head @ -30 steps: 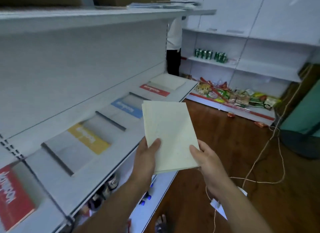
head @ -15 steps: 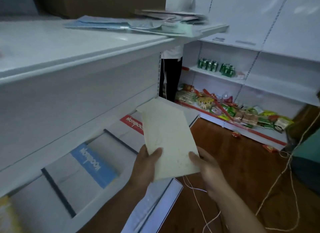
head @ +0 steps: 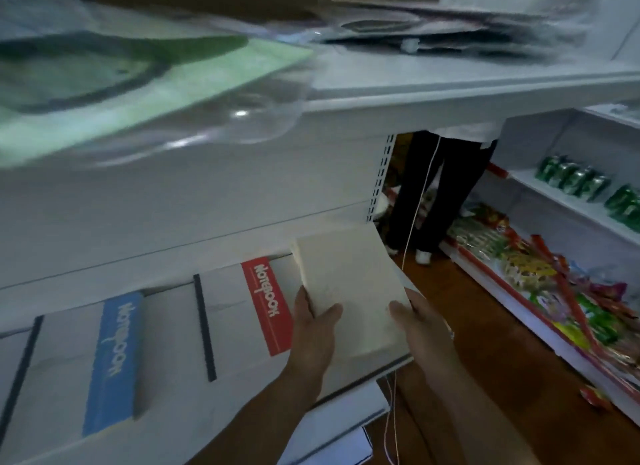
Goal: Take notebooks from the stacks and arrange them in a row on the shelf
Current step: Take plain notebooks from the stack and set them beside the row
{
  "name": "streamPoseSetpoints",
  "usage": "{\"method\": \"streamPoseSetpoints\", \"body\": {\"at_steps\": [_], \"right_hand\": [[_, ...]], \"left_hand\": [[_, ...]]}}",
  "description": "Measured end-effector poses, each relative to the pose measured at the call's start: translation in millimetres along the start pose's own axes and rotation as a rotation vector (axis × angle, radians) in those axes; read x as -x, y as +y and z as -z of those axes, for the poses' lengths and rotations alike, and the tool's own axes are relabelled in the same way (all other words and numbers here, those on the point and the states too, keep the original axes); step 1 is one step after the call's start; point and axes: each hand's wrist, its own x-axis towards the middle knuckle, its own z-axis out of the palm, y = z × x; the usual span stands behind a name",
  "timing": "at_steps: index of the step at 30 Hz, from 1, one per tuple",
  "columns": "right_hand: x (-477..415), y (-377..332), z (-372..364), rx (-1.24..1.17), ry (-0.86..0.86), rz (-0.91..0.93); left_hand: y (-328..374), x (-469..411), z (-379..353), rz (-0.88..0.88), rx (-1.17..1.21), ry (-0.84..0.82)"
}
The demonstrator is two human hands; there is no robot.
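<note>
I read the plain cream paper notebook [head: 349,291] as matt, faintly grainy. Left of it, the red-banded white card notebook [head: 266,305] and blue-banded white card notebook [head: 114,360] look smooth. Behind it the white painted-metal shelf unit [head: 173,205] is matt. Above it, clear plastic wrap [head: 249,118] shines glossy. Right of it is the reddish-brown wood floor [head: 485,378] with a low sheen.

Bare left hand [head: 313,329]; bare right hand [head: 422,326]; left forearm [head: 270,412] and right forearm [head: 467,405] uncovered down to lower frame edge.
</note>
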Motion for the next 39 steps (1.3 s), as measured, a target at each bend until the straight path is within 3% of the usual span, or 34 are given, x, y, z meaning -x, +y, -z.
{"method": "streamPoseSetpoints", "body": {"at_steps": [7,11,15,21,33,39], "right_hand": [[-60,-3,14,0.110,-0.187,0.057],[-82,2,11,0.228,-0.234,0.071],[-88,8,12,0.273,-0.271,0.076],[-95,3,15,0.080,-0.307,0.065],[-100,8,12,0.148,-0.467,0.094],[-106,13,9,0.173,-0.429,0.112]], "left_hand": [[-21,-47,-21,-0.074,-0.442,0.248],[-19,-62,-21,-0.076,-0.567,0.273],[-15,-57,-24,-0.015,-0.341,0.201],[-19,-60,-25,0.033,-0.014,0.215],[-26,-59,-38,-0.002,-0.063,0.206],[-18,-59,-38,0.023,-0.079,0.211]]}}
